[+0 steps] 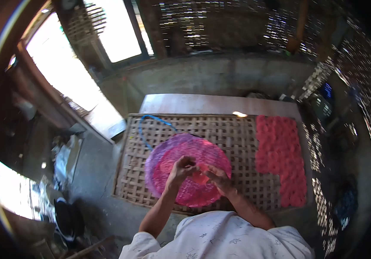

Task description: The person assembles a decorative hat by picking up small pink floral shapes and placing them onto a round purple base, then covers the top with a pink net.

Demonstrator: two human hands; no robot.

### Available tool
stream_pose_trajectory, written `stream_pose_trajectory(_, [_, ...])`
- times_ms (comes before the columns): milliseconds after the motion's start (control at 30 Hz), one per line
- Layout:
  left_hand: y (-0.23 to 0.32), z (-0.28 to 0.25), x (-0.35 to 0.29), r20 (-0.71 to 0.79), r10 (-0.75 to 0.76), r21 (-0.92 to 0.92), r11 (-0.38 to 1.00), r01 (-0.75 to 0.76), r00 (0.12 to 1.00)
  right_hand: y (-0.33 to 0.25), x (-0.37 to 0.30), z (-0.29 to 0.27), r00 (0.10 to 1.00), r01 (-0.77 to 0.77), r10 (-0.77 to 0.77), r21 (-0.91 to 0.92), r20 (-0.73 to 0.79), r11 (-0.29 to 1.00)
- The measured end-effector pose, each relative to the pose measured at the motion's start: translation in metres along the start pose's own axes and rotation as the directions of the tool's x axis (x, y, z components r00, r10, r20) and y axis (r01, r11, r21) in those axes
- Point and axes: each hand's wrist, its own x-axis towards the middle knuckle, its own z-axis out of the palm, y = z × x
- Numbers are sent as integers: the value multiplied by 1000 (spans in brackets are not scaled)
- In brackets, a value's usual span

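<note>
A thin red-pink piece (200,177), soft-looking and roughly round, is held between my two hands. My left hand (181,170) has its fingers curled, with the thumb side at the piece's left edge. On the right edge, my right hand (221,180) pinches it with bent fingers. Motion blur hides the exact fingertip contact. Below both hands lies a round woven basket (189,146), pink with a purple rim, holding pink-red matter whose pieces I cannot separate. A blue cord (158,119) loops from its far left side.
The basket rests on a large woven bamboo rack (241,151). Flat red-pink rounds (280,155) cover the rack's right end in tight rows. Behind it is a pale board (211,102). A low grey wall (254,73) stands farther back, and a bright doorway (64,64) opens at left.
</note>
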Motion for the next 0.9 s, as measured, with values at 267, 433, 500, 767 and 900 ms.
stream_pose_trajectory(267, [-60,-20,-10,-164,255,629,771,-98,953,16,-30,-90,889,85,-140,-142,-435,986])
stream_pose_trajectory(433, [-61,-69,-21,-59,492,968,239,-70,868,2,-78,-179,619,59,-361,-417,-698,907])
stream_pose_trajectory(500, [-64,-81,-20,-23,445,982,177,-63,895,18,-91,-246,510,-68,-463,-570,-725,819])
stream_pose_trajectory(767, [-69,-100,-6,74,412,995,24,-92,908,2,-133,-278,331,-522,-638,-698,-696,490])
stream_pose_trajectory(900, [-65,-110,-2,54,415,993,70,-92,908,-12,-121,-232,420,-617,-724,-757,-547,213])
